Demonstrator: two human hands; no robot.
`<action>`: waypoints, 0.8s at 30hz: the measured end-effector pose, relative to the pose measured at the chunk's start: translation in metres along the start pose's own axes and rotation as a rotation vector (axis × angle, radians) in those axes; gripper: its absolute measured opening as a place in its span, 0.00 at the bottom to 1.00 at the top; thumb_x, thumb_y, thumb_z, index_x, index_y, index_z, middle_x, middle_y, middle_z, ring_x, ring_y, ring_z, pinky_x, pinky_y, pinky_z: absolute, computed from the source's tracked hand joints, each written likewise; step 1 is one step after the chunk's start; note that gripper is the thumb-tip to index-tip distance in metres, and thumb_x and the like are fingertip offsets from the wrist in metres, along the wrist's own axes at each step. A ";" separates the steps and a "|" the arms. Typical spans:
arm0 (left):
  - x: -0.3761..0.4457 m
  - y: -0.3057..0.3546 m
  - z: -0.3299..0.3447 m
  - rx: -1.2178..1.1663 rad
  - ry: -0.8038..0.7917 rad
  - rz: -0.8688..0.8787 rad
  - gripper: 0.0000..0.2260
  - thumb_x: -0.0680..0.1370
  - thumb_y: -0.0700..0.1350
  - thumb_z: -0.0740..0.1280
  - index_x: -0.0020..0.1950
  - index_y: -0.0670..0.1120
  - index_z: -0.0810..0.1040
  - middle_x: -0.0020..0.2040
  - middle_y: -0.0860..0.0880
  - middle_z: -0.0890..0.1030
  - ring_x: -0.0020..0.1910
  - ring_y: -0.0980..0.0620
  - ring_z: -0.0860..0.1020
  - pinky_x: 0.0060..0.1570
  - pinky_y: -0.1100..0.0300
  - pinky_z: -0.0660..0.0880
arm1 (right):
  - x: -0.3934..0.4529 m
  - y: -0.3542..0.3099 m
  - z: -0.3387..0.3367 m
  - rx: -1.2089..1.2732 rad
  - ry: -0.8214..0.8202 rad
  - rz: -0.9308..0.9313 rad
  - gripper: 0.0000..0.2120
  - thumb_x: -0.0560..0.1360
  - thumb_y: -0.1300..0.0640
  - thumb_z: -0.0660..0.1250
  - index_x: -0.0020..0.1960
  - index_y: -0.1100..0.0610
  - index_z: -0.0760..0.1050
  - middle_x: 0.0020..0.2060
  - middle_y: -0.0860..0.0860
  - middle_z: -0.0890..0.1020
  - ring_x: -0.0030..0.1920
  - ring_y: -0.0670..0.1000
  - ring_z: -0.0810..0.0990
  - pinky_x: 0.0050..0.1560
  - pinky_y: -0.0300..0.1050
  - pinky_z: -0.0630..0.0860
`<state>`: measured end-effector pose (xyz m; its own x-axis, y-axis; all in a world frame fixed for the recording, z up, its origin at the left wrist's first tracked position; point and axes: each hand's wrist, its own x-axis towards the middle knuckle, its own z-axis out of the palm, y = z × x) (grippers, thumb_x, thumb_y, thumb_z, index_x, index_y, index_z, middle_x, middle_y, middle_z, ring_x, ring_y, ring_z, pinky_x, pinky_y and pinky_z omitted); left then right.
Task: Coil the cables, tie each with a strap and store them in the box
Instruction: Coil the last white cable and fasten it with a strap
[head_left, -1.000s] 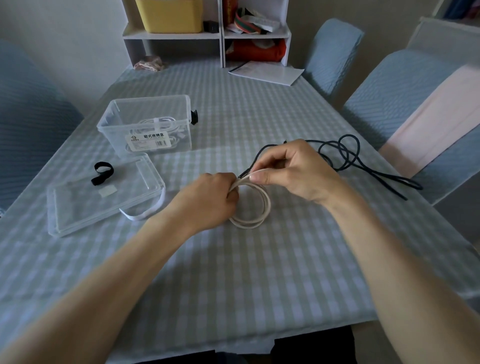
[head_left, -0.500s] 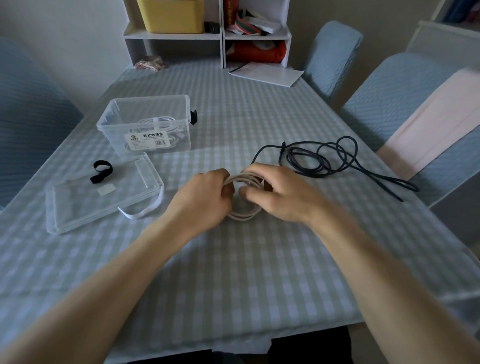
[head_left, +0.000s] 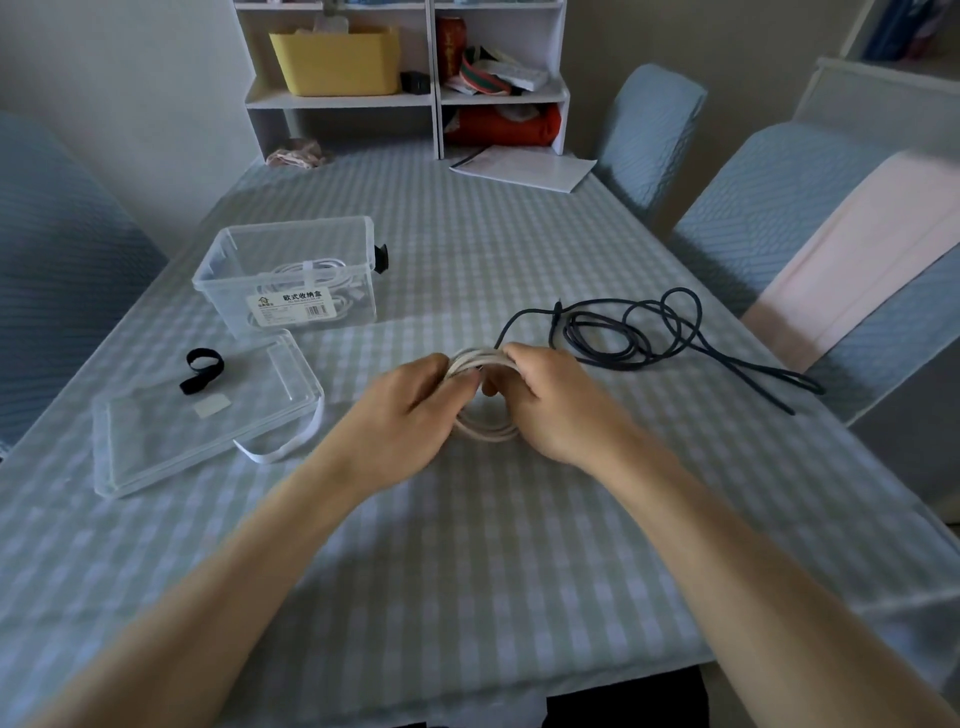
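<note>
Near the middle of the table covered in a pale green and white checked cloth (head_left: 467, 545), both hands close on a coiled white round cable (head_left: 485, 431), which lies almost flat as a ring of several turns just above or on the cloth. The left hand (head_left: 410, 410) grips the ring's left side with fingers curled together around the strands, and the right hand (head_left: 550, 400) clamps the right side, its fingers wrapped over the top arc. The ring's opening faces up toward the camera; its near arc shows below the knuckles and its far arc above them. Behind and to the right, a loose dark blue cable (head_left: 649, 332) sprawls in untidy loops, its long tail running right and toward the near edge. To the left stands an open clear plastic storage box (head_left: 291, 280) with a white label; a white coiled cable lies inside it. Just in front of the box lies its clear flat lid (head_left: 208, 415), long axis running left to right, with a black strap (head_left: 203, 370) beside its far edge and a white strap (head_left: 291, 441) curling at its near right corner.
</note>
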<state>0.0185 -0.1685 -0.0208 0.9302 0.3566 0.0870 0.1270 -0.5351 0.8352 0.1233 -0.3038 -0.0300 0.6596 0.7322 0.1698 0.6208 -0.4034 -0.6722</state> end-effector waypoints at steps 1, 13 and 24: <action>0.002 0.000 -0.005 0.051 -0.022 0.004 0.17 0.79 0.51 0.65 0.33 0.44 0.71 0.25 0.56 0.68 0.26 0.56 0.68 0.31 0.60 0.65 | 0.000 0.000 -0.002 -0.034 -0.035 -0.016 0.10 0.80 0.61 0.58 0.44 0.52 0.75 0.39 0.50 0.80 0.37 0.49 0.79 0.36 0.44 0.74; 0.022 0.026 -0.017 0.387 -0.422 -0.028 0.17 0.83 0.52 0.61 0.40 0.42 0.74 0.23 0.53 0.75 0.23 0.54 0.71 0.28 0.60 0.69 | 0.000 -0.004 -0.006 -0.179 -0.183 -0.039 0.09 0.80 0.61 0.56 0.50 0.55 0.75 0.40 0.53 0.80 0.39 0.53 0.79 0.41 0.56 0.78; 0.024 -0.001 0.007 0.447 0.100 -0.001 0.17 0.83 0.46 0.56 0.34 0.45 0.66 0.31 0.47 0.71 0.30 0.50 0.70 0.29 0.57 0.60 | -0.009 -0.004 -0.018 -0.103 -0.100 0.026 0.16 0.79 0.49 0.58 0.64 0.53 0.70 0.59 0.49 0.77 0.58 0.51 0.76 0.58 0.52 0.74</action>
<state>0.0432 -0.1647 -0.0237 0.8951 0.4176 0.1565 0.2844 -0.8047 0.5211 0.1221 -0.3181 -0.0159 0.6339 0.7696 0.0768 0.6474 -0.4736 -0.5971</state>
